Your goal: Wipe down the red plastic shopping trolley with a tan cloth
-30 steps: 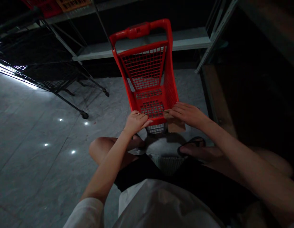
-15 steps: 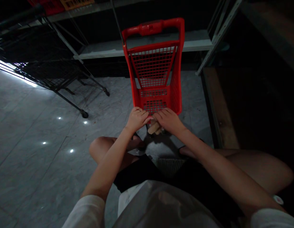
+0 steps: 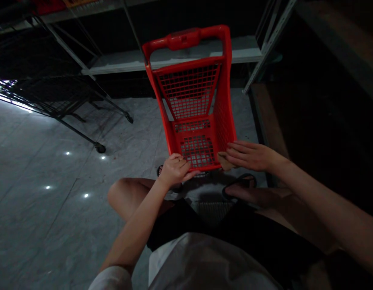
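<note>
A red plastic shopping cart [image 3: 194, 124] stands upright before my knees, its handle on the far side. My left hand [image 3: 175, 171] is closed over the near rim at its left corner, thumb along the front edge. At the near right corner, my right hand [image 3: 248, 155] presses a tan cloth [image 3: 225, 161] against the rim, with the fingers lying along the cart's side wall. Much of the cloth is hidden beneath that hand. Through the grid bottom of the basket the grey floor shows.
Behind the cart runs a metal rack with a pale shelf [image 3: 122, 65]. A dark wire trolley [image 3: 62, 96] on casters stands at the left. To the right lies a wooden board [image 3: 272, 121] beside a dark area. Grey tiled floor [image 3: 53, 217] spreads on the left.
My right hand has moved right with the cloth, from the middle of the near rim to its right corner. The cart appears closer and slightly turned. My left hand still grips the rim.
</note>
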`<move>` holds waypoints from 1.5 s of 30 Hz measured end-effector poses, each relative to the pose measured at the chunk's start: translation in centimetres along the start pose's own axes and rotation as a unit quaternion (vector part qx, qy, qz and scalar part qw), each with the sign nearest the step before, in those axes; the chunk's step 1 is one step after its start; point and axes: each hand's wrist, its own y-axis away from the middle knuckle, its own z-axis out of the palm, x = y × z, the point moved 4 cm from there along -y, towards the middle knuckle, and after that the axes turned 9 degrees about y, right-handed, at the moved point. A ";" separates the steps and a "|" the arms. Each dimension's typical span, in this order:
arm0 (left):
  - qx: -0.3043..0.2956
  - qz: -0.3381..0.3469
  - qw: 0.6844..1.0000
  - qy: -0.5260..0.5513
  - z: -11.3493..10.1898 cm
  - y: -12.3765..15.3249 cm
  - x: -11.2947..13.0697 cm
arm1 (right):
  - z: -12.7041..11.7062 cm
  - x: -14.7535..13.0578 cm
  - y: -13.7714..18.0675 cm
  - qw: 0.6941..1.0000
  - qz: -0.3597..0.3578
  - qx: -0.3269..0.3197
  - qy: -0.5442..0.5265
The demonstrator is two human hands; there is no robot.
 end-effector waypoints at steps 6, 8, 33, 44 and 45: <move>0.026 -0.005 1.000 -0.013 0.6 0.7 1.8 | -0.9 -5.5 -1.9 0.995 0.084 0.020 0.046; 0.041 0.004 0.999 -0.018 0.7 1.0 2.4 | -0.9 -7.6 -3.4 0.993 0.105 0.005 0.050; 0.107 0.131 0.985 -0.029 -3.5 1.7 3.2 | -1.3 -5.7 1.3 0.984 -0.043 0.094 0.145; 0.065 0.107 0.991 -0.056 -2.7 1.5 1.6 | 0.4 -5.3 -0.3 0.984 0.090 0.120 0.093; 0.052 0.093 0.992 -0.065 -2.5 1.5 1.2 | 0.8 -6.6 -1.3 0.984 0.099 0.121 0.086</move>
